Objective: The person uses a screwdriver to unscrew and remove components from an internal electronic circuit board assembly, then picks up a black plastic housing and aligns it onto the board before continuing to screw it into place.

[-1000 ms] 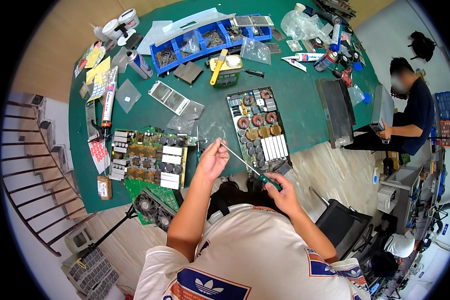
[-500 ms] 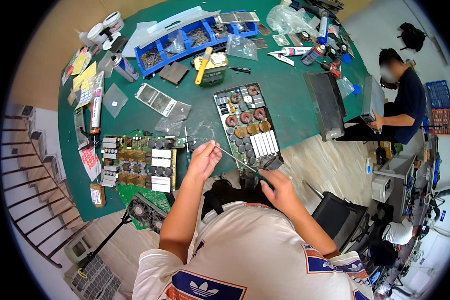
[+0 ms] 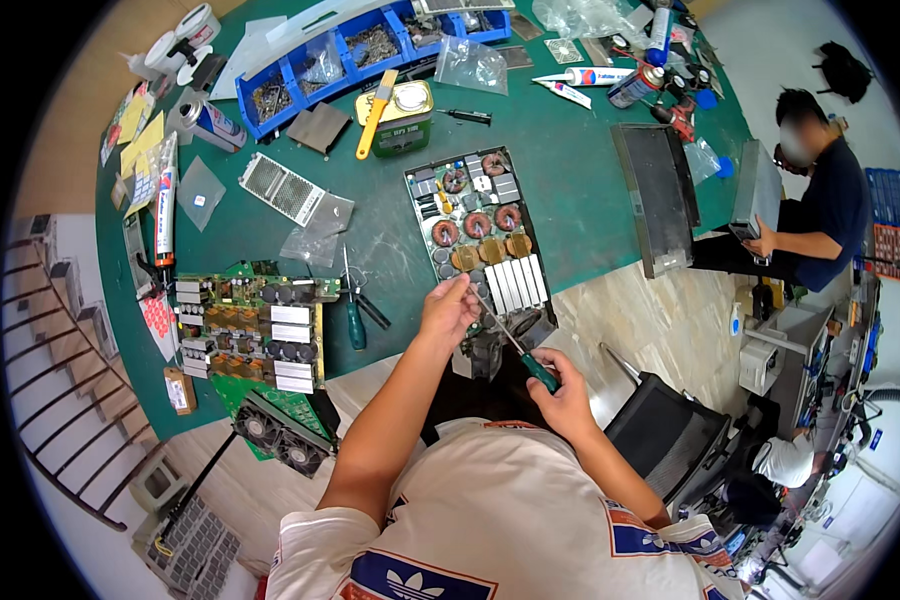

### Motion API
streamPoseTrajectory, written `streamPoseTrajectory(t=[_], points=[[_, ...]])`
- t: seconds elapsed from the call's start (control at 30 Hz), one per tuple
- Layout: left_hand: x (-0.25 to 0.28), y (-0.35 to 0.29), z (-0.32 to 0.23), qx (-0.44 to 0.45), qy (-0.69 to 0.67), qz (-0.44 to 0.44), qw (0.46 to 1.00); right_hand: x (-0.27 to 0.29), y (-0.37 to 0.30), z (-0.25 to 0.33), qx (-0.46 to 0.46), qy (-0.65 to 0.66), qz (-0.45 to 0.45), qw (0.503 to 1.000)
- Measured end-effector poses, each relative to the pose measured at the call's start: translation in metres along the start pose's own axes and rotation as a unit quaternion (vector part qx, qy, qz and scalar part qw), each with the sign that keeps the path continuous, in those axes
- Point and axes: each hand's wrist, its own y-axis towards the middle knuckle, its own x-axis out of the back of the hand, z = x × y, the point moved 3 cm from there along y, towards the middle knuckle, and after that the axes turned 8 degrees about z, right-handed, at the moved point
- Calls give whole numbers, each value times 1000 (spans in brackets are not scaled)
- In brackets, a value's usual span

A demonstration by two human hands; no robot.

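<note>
One screwdriver (image 3: 535, 367) in right hand (image 3: 567, 394); tip indistinct against left hand (image 3: 447, 315).

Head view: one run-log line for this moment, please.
right hand: gripping screwdriver handle | left hand: fingers at its tip end | circuit board: on table by left hand | second screwdriver: on table

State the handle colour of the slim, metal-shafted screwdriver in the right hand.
The screwdriver handle is dark green; the head view shows it best.

Lettering (image 3: 404, 139) on green tin (image 3: 400, 130), white tube (image 3: 598, 76); blue logo panels (image 3: 420, 578) on shirt (image 3: 510, 500); label (image 3: 178, 393) on brown box (image 3: 188, 385).
</note>
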Motion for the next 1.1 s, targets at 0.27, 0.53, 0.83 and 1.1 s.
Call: streamPoseTrajectory(t=[0.27, 0.53, 0.83, 1.1], points=[[-26, 50, -5, -33, -59, -27, 997, 58, 73, 6, 66, -4, 25, 998], [-49, 92, -40, -101, -134, 6, 986, 78, 188, 60, 94, 87, 11, 992], [-63, 136, -60, -111, -221, -13, 969, 48, 269, 84, 180, 94, 75, 976], [-67, 106, 3, -26, -143, -10, 989, 82, 221, 48, 116, 110, 21, 987]])
